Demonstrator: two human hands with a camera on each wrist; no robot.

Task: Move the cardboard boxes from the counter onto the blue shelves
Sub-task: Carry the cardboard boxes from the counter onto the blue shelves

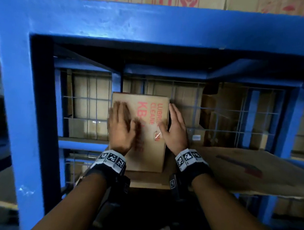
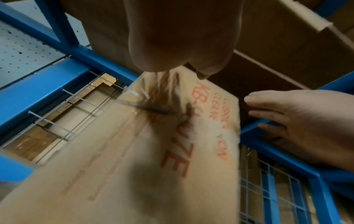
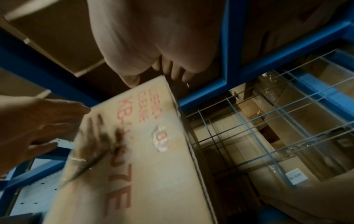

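Head view: cardboard box (image 1: 146, 133) on blue shelf (image 1: 156, 26), under my flat, open left hand (image 1: 120, 124); my right hand (image 1: 174, 130), open, against its right edge. Risk: uneven push skews box into wire mesh (image 1: 221, 117) beyond my fingertips

Matt cardboard box (image 1: 145, 132) with glossy tape; painted metal shelves (image 1: 156, 24).
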